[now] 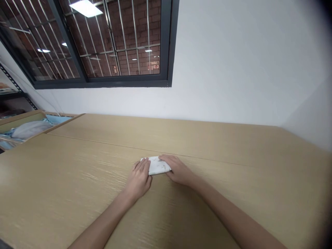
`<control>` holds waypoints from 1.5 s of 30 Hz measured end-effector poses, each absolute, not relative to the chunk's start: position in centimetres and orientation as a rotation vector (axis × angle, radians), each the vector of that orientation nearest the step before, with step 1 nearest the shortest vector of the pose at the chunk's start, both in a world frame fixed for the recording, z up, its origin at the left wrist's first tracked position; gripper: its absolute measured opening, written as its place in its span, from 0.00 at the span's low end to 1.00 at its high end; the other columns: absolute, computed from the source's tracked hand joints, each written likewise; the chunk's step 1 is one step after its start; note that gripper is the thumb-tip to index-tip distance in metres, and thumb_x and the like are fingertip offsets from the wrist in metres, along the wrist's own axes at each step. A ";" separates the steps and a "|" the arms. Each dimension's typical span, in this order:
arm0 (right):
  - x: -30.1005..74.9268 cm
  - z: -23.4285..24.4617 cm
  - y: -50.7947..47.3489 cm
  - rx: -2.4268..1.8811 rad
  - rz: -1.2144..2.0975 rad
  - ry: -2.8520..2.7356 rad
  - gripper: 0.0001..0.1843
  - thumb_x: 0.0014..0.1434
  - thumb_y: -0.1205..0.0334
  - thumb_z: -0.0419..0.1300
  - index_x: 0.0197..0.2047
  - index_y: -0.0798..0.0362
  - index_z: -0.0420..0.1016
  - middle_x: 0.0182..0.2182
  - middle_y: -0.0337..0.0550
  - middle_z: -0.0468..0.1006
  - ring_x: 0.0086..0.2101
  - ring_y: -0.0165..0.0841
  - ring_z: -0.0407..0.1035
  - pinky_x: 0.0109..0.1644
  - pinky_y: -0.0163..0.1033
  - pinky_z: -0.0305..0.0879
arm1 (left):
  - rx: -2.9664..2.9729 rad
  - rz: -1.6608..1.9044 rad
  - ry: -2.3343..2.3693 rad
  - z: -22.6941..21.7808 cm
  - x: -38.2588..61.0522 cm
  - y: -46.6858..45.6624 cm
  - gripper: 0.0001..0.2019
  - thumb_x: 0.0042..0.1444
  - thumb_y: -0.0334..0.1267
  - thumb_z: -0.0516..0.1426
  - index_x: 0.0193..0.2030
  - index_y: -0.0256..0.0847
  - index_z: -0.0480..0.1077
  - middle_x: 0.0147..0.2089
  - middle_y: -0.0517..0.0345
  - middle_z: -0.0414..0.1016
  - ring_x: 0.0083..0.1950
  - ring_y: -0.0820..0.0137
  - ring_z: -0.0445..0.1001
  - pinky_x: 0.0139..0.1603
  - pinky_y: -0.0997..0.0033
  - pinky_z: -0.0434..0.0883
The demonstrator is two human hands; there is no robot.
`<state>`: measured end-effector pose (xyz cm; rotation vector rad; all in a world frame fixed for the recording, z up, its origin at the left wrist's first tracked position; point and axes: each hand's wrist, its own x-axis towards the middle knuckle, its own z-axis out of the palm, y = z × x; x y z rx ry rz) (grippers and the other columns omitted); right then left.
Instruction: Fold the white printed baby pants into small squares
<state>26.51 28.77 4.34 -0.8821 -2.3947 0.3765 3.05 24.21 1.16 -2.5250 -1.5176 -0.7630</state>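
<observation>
A small white folded cloth [157,166] with a faint dark pattern lies on the tan tabletop [103,193], between my two hands. My left hand [140,176] grips its left end, fingers over the top and thumb tucked at the near side. On the right end, my right hand [177,169] holds the cloth with its fingers over the far corner and its thumb at the near edge. The cloth looks flat and compact, roughly rectangular. Parts of both ends are hidden under my fingers.
A seam crosses the tabletop just beyond the cloth. At the left, a wooden bin [44,112] holds blue and grey fabric [33,128], with a dark metal rack [18,86] behind. A white wall [228,69] and a barred window [124,81] stand beyond the table.
</observation>
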 end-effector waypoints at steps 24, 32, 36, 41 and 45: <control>24.8 6.1 28.5 -1.271 0.553 -1.735 0.26 0.70 0.48 0.49 0.64 0.55 0.59 0.64 0.61 0.64 0.62 0.47 0.62 0.65 0.57 0.60 | -2.521 -0.920 -1.759 4.9 4.6 19.6 0.15 0.69 0.44 0.50 0.55 0.38 0.67 0.54 0.41 0.73 0.56 0.50 0.72 0.56 0.46 0.70; 23.6 10.4 23.4 -0.615 0.639 -2.601 0.32 0.74 0.50 0.46 0.75 0.54 0.50 0.74 0.51 0.49 0.72 0.42 0.44 0.74 0.51 0.43 | -2.923 -0.626 -1.173 5.1 6.0 17.5 0.13 0.61 0.35 0.55 0.51 0.39 0.73 0.51 0.46 0.80 0.49 0.55 0.79 0.51 0.55 0.78; 22.8 9.2 22.3 -0.525 0.837 -2.715 0.27 0.75 0.53 0.44 0.74 0.48 0.56 0.71 0.44 0.58 0.70 0.36 0.49 0.75 0.45 0.44 | -2.796 -0.642 -1.107 4.2 7.0 16.7 0.23 0.62 0.34 0.54 0.64 0.36 0.67 0.61 0.42 0.75 0.57 0.50 0.77 0.57 0.50 0.76; 23.4 6.4 23.8 -0.624 0.695 -2.695 0.24 0.75 0.53 0.47 0.70 0.43 0.64 0.67 0.41 0.66 0.68 0.40 0.56 0.74 0.48 0.49 | -2.838 -0.429 -1.201 3.6 7.3 16.3 0.15 0.62 0.36 0.55 0.53 0.36 0.75 0.50 0.41 0.81 0.49 0.49 0.80 0.49 0.48 0.80; 24.3 5.2 25.8 -0.769 0.456 -2.735 0.26 0.75 0.56 0.45 0.72 0.46 0.60 0.70 0.44 0.60 0.70 0.42 0.51 0.74 0.54 0.46 | -2.827 -0.334 -1.264 4.0 7.3 16.3 0.20 0.62 0.40 0.56 0.57 0.30 0.72 0.56 0.36 0.77 0.60 0.46 0.75 0.58 0.48 0.77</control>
